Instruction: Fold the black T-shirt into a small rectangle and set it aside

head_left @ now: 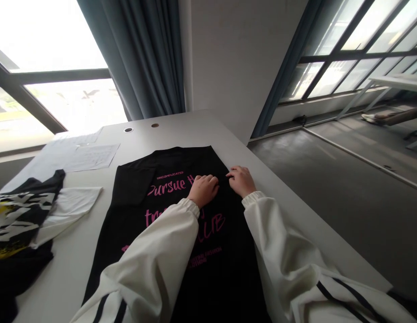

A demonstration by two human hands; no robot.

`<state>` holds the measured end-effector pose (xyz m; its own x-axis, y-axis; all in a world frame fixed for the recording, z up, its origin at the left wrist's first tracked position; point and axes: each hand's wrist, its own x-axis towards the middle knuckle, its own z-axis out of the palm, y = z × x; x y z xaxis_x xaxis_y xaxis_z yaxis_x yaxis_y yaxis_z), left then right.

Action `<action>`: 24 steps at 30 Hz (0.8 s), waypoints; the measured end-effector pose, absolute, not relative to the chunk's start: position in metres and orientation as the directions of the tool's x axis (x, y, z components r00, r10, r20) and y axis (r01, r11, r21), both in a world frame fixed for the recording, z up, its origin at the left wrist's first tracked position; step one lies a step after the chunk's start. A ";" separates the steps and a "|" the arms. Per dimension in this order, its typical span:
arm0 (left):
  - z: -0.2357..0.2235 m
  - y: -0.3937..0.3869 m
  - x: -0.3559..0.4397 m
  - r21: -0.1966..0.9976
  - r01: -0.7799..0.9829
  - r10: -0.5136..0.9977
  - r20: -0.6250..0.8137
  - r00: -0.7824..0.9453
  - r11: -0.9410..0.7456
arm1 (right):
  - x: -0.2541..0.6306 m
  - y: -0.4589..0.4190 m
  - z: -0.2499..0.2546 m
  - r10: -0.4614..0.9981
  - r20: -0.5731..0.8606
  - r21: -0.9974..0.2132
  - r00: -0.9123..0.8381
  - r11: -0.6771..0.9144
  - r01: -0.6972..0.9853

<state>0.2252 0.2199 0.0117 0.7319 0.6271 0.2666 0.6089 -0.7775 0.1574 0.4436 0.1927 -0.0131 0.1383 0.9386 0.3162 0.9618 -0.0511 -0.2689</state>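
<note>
A black T-shirt with pink lettering lies spread on the white table, its neck end pointing away from me. The left sleeve is laid inward over the shirt's body. My left hand rests on the upper right of the print, fingers curled down and closed on the cloth. Just right of it, at the shirt's right edge, my right hand has its thumb and fingers pinched together on the fabric. My hands and sleeves cover part of the lettering.
Left of the shirt lie a black, white and yellow printed garment and a white cloth piece. Paper sheets are at the far left. Curtains and a pillar stand behind the table. A person's leg shows at right.
</note>
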 end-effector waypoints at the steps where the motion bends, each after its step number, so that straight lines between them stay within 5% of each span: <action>1: 0.011 0.220 0.225 0.159 0.608 0.626 0.276 0.729 -0.778 | 0.440 0.192 -0.011 0.938 0.326 -0.254 0.119 -0.034 0.967; 6: 0.005 0.223 0.224 0.196 0.642 0.665 0.344 0.663 -0.741 | 0.424 0.192 -0.008 0.975 0.168 -0.223 -0.147 0.183 0.957; 12: -0.008 0.229 0.226 0.258 0.694 0.740 0.270 0.616 -0.672 | 0.414 0.181 -0.009 0.985 -0.063 -0.169 -0.162 0.150 0.974; 24: 0.004 0.225 0.220 0.306 0.750 0.804 0.330 0.495 -0.587 | 0.407 0.142 -0.003 0.990 0.046 -0.169 -0.134 0.140 0.976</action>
<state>0.2204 0.2248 0.0037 0.4947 0.8040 0.3299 0.7497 -0.5868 0.3059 0.4072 0.1419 -0.0026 -0.1337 0.9899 0.0461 0.9756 0.1397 -0.1695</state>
